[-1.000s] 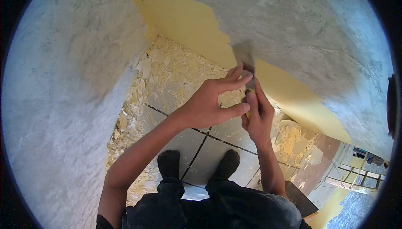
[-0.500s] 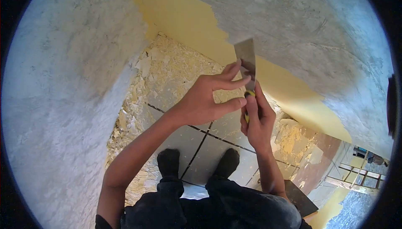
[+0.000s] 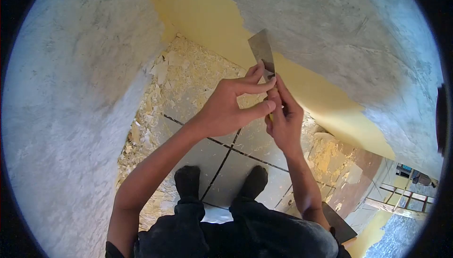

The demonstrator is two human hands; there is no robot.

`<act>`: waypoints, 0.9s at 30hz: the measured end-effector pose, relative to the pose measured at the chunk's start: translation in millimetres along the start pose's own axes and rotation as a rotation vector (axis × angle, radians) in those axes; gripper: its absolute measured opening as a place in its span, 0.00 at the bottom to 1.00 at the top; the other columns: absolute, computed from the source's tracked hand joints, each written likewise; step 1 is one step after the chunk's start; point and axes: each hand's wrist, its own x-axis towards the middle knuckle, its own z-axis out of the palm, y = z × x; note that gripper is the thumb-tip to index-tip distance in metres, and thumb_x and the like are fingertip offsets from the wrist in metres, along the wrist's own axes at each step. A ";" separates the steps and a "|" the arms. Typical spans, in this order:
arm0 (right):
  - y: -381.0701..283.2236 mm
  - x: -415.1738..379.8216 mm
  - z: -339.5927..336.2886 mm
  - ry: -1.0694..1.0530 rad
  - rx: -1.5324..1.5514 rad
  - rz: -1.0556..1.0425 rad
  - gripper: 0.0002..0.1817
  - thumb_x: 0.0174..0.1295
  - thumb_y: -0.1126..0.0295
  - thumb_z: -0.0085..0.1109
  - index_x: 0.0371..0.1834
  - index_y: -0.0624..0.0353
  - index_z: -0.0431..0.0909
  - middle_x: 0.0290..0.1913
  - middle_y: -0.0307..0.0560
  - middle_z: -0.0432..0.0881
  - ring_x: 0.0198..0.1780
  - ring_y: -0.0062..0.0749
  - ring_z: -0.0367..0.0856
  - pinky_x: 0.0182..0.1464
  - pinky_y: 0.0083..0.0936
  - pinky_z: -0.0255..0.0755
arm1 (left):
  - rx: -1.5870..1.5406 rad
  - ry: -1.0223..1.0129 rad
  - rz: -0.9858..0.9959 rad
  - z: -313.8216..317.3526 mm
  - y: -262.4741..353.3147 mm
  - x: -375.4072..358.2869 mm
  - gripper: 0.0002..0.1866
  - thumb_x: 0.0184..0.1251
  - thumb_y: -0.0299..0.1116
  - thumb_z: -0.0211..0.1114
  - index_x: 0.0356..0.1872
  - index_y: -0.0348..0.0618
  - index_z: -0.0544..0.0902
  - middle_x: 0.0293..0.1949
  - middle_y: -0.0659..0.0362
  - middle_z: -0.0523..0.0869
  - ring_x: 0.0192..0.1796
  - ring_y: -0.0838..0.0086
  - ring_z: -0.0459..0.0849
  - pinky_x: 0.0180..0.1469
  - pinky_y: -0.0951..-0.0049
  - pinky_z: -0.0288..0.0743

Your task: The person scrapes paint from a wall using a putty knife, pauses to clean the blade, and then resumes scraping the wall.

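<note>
A scraper (image 3: 261,48) with a wide metal blade points up and away in front of the wall. My right hand (image 3: 286,121) is wrapped round its handle, of which only a bit of yellow shows between the fingers. My left hand (image 3: 231,102) touches the base of the blade with its fingertips, and its thumb rests by the fingers of my right hand. Behind the blade, the wall carries a strip of yellow paint (image 3: 203,17) below bare grey plaster (image 3: 321,17).
Paint flakes (image 3: 188,64) cover the floor in the corner and along the left wall (image 3: 71,93). My feet in dark socks stand on grey tiles (image 3: 226,173). A dark flat board (image 3: 339,225) lies by my right forearm. A ladder-like frame (image 3: 401,196) is at far right.
Both hands and the scraper have moved a little to the left and up. The blade leans more to the left, and less of the handle shows.
</note>
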 end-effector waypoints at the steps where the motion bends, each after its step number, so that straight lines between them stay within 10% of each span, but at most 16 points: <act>1: -5.6 -6.7 -2.2 0.000 0.005 0.001 0.23 0.73 0.67 0.50 0.70 0.56 0.67 0.27 0.33 0.74 0.21 0.10 0.64 0.21 0.12 0.60 | -0.055 -0.037 -0.018 -2.4 2.5 -0.5 0.23 0.61 0.34 0.69 0.59 0.46 0.80 0.69 0.37 0.63 0.76 0.57 0.54 0.73 0.61 0.53; 27: -0.1 -2.8 17.0 0.022 -0.129 -0.005 0.23 0.73 0.68 0.50 0.70 0.57 0.67 0.31 0.34 0.76 0.27 0.11 0.65 0.27 0.12 0.64 | -0.300 0.063 -0.051 -15.8 -3.2 -1.2 0.30 0.66 0.24 0.63 0.69 0.39 0.66 0.72 0.50 0.63 0.75 0.68 0.59 0.75 0.64 0.53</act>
